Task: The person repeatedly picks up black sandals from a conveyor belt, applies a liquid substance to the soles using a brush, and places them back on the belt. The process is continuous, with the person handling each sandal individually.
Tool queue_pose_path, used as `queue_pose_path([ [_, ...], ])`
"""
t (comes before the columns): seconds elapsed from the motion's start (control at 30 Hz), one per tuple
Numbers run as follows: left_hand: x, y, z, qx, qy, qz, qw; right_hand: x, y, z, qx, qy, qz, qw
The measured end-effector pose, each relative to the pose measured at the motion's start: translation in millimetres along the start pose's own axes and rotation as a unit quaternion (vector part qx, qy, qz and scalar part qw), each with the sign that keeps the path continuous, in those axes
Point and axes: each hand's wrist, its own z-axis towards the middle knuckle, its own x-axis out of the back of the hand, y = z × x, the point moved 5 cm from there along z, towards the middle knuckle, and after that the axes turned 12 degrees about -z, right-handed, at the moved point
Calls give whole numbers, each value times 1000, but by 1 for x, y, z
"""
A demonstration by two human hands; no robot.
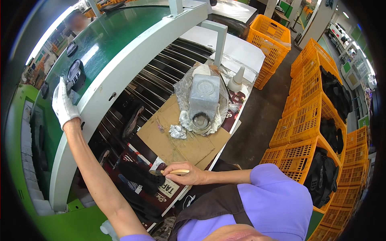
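Note:
My left hand [64, 102], in a white glove, reaches over the green conveyor belt [116, 30]. Its fingers are stretched out beside a black shoe sole [75, 74]; whether they touch it I cannot tell. A small dark piece [72, 48] and another [44, 89] lie on the belt nearby. My bare right hand [187, 173] is closed around a brush [179, 172] with a pale wooden handle. The brush's dark tip points left, over black shoe parts [140, 176] lying by the printed carton [171, 188].
A cloudy plastic container [204, 94] stands with crumpled paper [177, 131] on flattened cardboard [185, 146]. Beside it is a white nozzle bottle [237, 80]. Metal rollers [161, 66] run behind. Orange crates [297, 156] holding black parts are stacked at right. A white frame [120, 68] edges the belt.

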Motion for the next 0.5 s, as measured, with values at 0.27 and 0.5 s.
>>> queue_pose_path([
  [0.27, -1, 2, -2, -1, 4, 6, 1000, -4, 1, -2, 9, -4, 18, 1000],
  [0.5, 2, -2, 2, -6, 6, 0, 1000, -5, 3, -4, -5, -9, 16, 1000],
])
